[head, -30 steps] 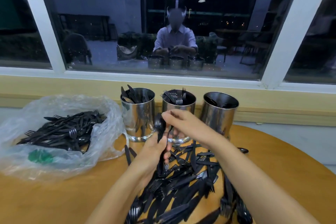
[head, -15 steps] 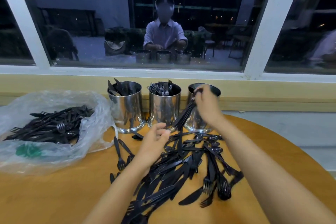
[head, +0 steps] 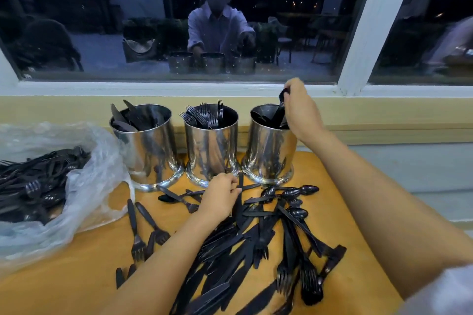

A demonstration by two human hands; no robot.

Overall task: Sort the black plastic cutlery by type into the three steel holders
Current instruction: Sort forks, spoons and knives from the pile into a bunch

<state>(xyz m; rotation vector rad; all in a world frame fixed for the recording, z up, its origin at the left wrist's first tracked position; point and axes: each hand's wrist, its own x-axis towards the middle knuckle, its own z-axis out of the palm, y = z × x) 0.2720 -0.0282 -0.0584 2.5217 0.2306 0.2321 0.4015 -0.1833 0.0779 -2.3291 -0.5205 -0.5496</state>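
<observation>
Three steel holders stand in a row by the window ledge: the left holder (head: 149, 151) has knives, the middle holder (head: 211, 151) has forks, the right holder (head: 268, 153) has spoons. My right hand (head: 299, 110) is over the right holder's rim, shut on a black spoon (head: 280, 107) whose handle points down into it. My left hand (head: 220, 198) rests on the loose pile of black cutlery (head: 256, 245) in front of the holders, fingers pinched on a knife (head: 239, 202).
A clear plastic bag (head: 84, 186) with more black cutlery lies at the left. The table (head: 64, 281) is round, orange wood. A window with a white frame (head: 368, 25) rises right behind the holders, and the table's right edge drops off.
My right hand carried the spoon from the pile up over the right holder and tipped it handle down. My left hand moved forward onto the pile near the middle holder's base.
</observation>
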